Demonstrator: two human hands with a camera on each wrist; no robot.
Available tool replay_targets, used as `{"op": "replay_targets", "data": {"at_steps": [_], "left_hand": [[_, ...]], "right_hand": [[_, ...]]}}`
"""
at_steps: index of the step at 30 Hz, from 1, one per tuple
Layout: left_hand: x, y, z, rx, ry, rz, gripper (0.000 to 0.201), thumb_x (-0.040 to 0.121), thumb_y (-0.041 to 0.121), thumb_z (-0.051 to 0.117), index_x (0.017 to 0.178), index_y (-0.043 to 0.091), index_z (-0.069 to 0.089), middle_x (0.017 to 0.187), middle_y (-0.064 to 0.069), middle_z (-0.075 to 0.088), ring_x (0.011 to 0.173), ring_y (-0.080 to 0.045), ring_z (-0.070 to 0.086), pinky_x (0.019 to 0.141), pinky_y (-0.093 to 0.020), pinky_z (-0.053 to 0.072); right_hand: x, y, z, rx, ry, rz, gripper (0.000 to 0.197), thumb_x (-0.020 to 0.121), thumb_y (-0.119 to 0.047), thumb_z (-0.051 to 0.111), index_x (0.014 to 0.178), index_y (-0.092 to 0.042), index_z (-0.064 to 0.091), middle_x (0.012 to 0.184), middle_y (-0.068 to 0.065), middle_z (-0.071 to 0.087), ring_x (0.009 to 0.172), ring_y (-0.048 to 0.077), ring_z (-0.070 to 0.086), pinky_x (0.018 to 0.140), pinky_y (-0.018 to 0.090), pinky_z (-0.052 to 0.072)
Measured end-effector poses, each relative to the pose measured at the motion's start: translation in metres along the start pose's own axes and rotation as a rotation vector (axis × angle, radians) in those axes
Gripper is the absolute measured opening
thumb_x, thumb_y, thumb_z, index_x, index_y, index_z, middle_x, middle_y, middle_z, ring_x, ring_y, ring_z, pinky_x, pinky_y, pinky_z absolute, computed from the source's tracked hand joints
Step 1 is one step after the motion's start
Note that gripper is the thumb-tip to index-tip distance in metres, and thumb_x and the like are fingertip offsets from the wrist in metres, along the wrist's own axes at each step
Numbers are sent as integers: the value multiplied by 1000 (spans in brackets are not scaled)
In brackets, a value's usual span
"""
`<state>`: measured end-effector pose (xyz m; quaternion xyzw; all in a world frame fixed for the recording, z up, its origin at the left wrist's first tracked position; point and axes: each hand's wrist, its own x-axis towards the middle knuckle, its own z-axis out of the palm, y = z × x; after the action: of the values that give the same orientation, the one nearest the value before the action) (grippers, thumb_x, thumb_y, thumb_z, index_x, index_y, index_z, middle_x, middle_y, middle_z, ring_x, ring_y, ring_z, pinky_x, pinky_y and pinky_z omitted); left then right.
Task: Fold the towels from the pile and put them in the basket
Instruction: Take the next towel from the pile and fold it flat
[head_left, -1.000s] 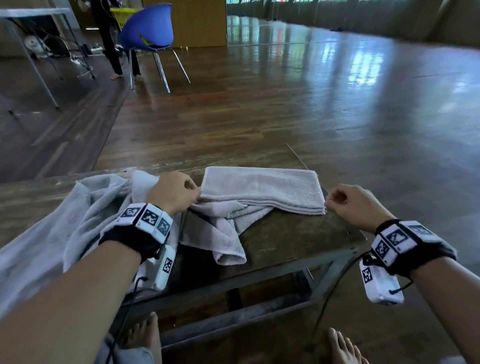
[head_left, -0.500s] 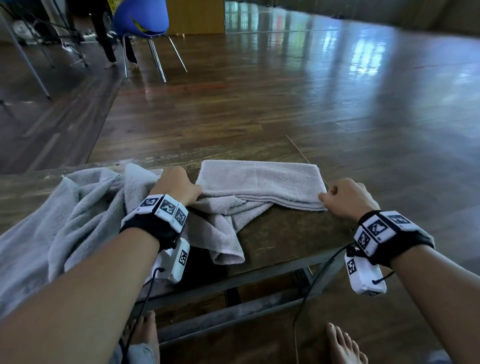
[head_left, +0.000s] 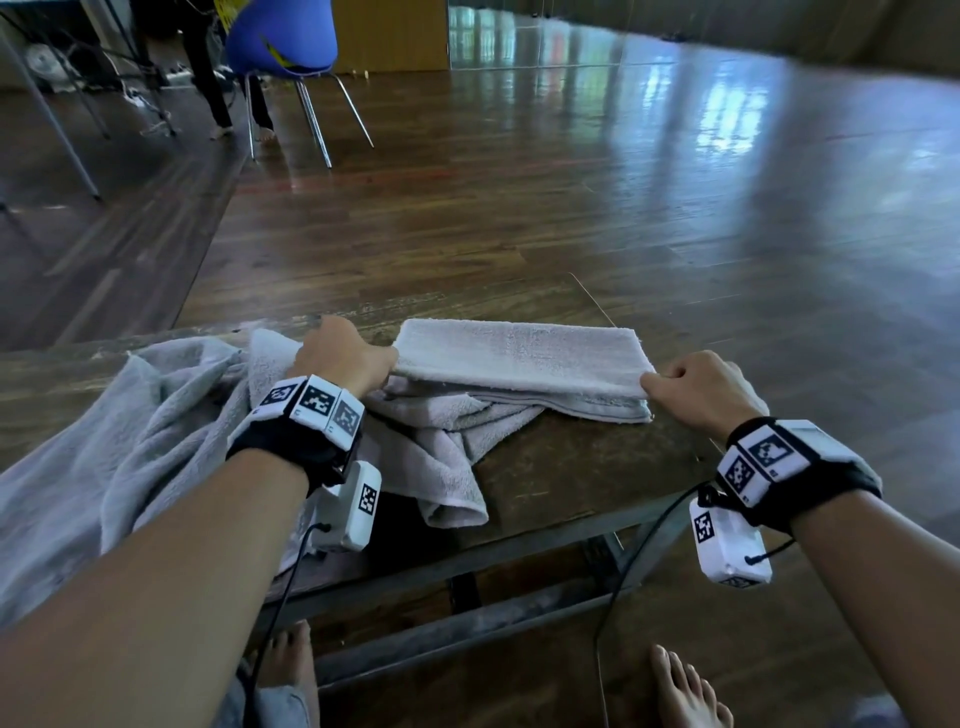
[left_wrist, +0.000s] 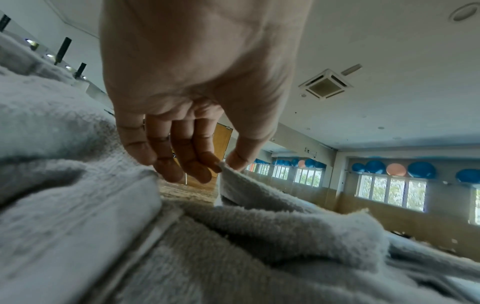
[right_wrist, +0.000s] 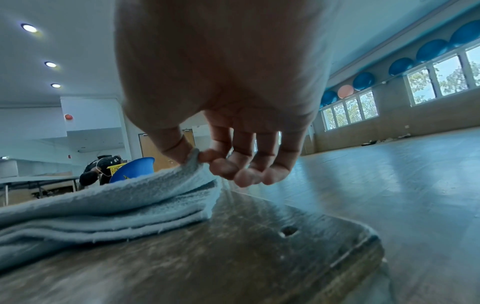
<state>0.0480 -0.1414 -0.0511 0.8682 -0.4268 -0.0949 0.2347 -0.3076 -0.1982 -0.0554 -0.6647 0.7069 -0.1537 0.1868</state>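
The folded towel lies at the worktop's far edge. The left hand pinches its 9 o'clock corner, the right hand its 3 o'clock corner (thumb against forefinger). The towel pile spreads at 8 o'clock.

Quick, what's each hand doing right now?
Left hand: pinching the left corner of the folded towel.
Right hand: pinching the towel's right corner between thumb and index finger.
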Motion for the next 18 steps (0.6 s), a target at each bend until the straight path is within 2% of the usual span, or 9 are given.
{"op": "replay_targets", "data": {"at_steps": [2,4,9,14,16,18], "left_hand": [[-2,-3,3,46,-34,20,32,69,26,69,55,11,44,54,-5,53,49,-25,53,47,-27,38],[-3,-6,7,86,-57,37,30,70,25,69,57,12,45,56,-5,54,49,-25,52,48,-28,39],[0,-5,7,78,-52,26,31,75,27,71,60,9,51,55,-4,53,49,-25,53,46,-27,37],[-3,-3,9,118,-55,18,28,79,27,71,69,4,61,63,-8,61,53,-25,55,46,-28,35],[-2,-2,8,106,-48,22,31,83,30,70,74,1,66,67,-11,64,57,-27,57,49,-30,38],[0,1,7,26,-19,18,34,85,29,67,66,3,60,62,-11,59,56,-29,55,52,-31,40]], "right_hand": [[-1,2,3,-55,-51,3,35,83,-40,61,60,-14,55,79,5,62,74,28,61,71,37,50],[-2,4,5,-75,-67,10,30,83,-40,62,66,-15,60,86,7,64,80,30,63,77,40,53],[2,2,3,-29,-1,7,34,81,-34,57,54,-14,50,73,5,60,65,28,58,63,32,43],[4,3,7,-78,-93,27,29,85,-37,59,67,-14,61,88,9,65,79,30,64,77,40,54],[4,4,8,-81,-55,25,29,85,-36,57,69,-13,62,87,8,65,77,30,64,77,41,54],[10,3,8,-25,23,18,29,85,-35,54,70,-11,61,82,8,67,75,31,64,74,41,55]]}}
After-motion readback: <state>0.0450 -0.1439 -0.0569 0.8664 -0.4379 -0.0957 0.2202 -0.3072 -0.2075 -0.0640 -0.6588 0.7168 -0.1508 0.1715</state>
